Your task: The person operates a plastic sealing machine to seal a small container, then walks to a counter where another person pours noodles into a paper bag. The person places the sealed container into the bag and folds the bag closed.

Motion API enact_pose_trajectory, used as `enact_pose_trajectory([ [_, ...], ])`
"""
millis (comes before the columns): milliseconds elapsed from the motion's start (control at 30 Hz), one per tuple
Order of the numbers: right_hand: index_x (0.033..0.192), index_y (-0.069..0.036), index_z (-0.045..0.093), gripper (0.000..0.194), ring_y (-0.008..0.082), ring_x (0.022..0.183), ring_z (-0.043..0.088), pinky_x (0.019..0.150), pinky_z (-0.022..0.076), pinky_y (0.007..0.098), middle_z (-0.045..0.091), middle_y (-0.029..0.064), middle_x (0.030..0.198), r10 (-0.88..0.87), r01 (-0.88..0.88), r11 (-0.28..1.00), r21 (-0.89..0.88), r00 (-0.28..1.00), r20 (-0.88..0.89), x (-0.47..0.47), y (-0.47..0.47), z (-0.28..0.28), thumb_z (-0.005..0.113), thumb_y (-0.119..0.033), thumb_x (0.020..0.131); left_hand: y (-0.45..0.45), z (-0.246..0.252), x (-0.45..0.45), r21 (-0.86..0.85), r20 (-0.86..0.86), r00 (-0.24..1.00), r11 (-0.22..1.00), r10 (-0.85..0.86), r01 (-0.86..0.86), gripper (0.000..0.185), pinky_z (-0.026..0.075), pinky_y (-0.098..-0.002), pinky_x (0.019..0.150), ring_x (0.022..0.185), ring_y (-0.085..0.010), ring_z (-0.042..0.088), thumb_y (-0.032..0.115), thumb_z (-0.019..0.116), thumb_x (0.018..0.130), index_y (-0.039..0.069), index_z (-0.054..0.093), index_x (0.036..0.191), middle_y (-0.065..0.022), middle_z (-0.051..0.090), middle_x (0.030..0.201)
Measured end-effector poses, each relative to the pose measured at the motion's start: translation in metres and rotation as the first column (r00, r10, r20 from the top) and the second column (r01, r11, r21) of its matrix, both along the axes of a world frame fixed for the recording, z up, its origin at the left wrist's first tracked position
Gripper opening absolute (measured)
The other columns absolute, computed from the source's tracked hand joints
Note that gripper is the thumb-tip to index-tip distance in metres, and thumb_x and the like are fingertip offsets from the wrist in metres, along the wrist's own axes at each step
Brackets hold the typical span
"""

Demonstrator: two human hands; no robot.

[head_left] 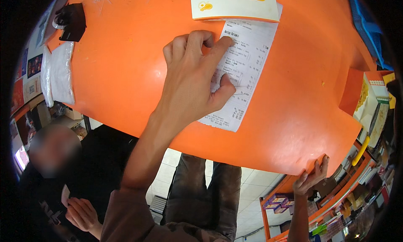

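Observation:
My left hand [196, 75] reaches over the orange tabletop [126, 59], palm down. Its index fingertip touches a long printed paper receipt [242, 106], and the thumb is bent over the same paper. The other fingers curl to the left of the receipt, and nothing is seen held in them. A white carton with yellow print [233, 6] covers the receipt's upper end. Lower right, my right hand [311, 176] rests at the table's near edge with fingers apart on the orange surface. The receipt lies flat with a torn lower end and bears writing.
A person [94, 166] stands at left, a small paper [65, 194] in one hand. Clear plastic packets [63, 73] and a black object [74, 23] lie at the table's left. At right are an open food box [352, 91], a yellow-handled knife [362, 150] and a blue basket [366, 28].

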State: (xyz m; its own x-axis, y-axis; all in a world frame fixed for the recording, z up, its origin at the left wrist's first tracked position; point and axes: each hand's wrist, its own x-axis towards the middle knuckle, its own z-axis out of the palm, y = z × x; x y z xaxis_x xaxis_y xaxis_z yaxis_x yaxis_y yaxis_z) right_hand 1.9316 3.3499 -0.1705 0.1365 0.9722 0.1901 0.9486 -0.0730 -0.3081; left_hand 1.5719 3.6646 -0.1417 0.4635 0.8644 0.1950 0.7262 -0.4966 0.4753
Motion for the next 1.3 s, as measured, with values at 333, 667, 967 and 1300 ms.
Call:
enact_pose_trajectory([
  [333, 0.132, -0.003, 0.049, 0.048, 0.0453, 0.141, 0.038, 0.112, 0.0325, 0.0583, 0.043, 0.026, 0.151, -0.001, 0.0, 1.0, 0.012, 0.996, 0.087, -0.003, 0.005, 0.005, 0.04, -0.043, 0.107, -0.001, -0.003, -0.001, 0.004, -0.005, 1.0, 1.0, 0.005, -0.005, 0.065, 0.032, -0.048, 0.102, 0.116, -0.0362, 0.042, 0.013, 0.074, 0.067, 0.008, 0.059, 0.13, -0.0178, 0.049, 0.124],
  [667, 0.128, -0.004, 0.052, 0.048, 0.0424, 0.141, 0.039, 0.112, 0.0294, 0.0572, 0.044, 0.0237, 0.152, -0.025, 0.023, 1.0, 0.016, 0.991, 0.129, -0.003, 0.003, 0.004, 0.04, -0.045, 0.106, 0.03, 0.0, 0.003, 0.299, 0.157, 0.986, 0.948, 0.059, -0.105, 0.081, 0.023, -0.0533, 0.115, 0.137, -0.0433, 0.034, 0.013, 0.074, 0.065, 0.004, 0.043, 0.14, -0.0227, 0.039, 0.147],
  [967, 0.128, -0.004, 0.054, 0.048, 0.0408, 0.142, 0.04, 0.113, 0.0299, 0.0541, 0.046, 0.0218, 0.151, -0.039, 0.033, 0.997, 0.076, 0.996, 0.081, -0.003, 0.005, -0.002, 0.039, -0.045, 0.106, 0.039, -0.008, -0.005, 0.245, 0.14, 0.988, 0.965, 0.059, -0.093, 0.058, 0.019, -0.0518, 0.119, 0.144, -0.0409, 0.026, 0.002, 0.055, 0.074, 0.012, 0.055, 0.132, -0.0208, 0.033, 0.158],
  [1300, 0.128, -0.006, 0.054, 0.046, 0.0402, 0.141, 0.041, 0.112, 0.0306, 0.0529, 0.047, 0.0219, 0.151, -0.018, 0.009, 0.998, 0.063, 0.988, 0.15, -0.004, 0.007, 0.002, 0.041, -0.043, 0.106, 0.045, -0.013, -0.01, 0.196, 0.206, 0.975, 0.972, 0.088, -0.129, 0.057, 0.019, -0.0492, 0.121, 0.149, -0.0377, 0.021, -0.005, 0.046, 0.076, 0.016, 0.064, 0.126, -0.0165, 0.034, 0.16],
])
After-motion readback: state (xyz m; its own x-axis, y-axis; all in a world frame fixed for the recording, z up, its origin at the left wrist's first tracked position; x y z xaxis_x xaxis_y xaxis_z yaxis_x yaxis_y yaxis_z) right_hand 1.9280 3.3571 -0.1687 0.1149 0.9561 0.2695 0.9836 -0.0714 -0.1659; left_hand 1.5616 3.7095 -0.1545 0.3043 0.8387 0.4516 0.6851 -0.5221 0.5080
